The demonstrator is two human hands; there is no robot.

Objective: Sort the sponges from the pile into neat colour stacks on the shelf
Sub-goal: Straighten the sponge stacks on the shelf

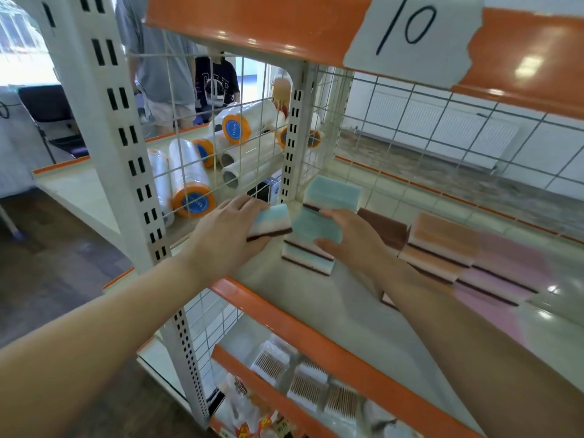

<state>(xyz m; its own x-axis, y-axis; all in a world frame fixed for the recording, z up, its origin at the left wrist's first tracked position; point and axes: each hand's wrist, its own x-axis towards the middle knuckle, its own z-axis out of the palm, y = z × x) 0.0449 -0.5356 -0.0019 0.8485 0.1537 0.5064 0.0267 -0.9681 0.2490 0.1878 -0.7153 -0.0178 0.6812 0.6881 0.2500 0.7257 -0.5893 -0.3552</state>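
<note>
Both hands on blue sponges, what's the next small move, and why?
Probably set the blue sponge in the left hand onto the blue stack that the right hand holds steady: it matches in colour and hangs just left of the stack, not yet down.

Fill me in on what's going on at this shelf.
A person is sorting sponges by colour on the shelf. The left hand grips one blue sponge just left of the blue stack, while the right hand holds the stack's top sponge. More blue sponges sit behind. To the right lie a brown sponge, an orange stack and pink sponges, blurred.
</note>
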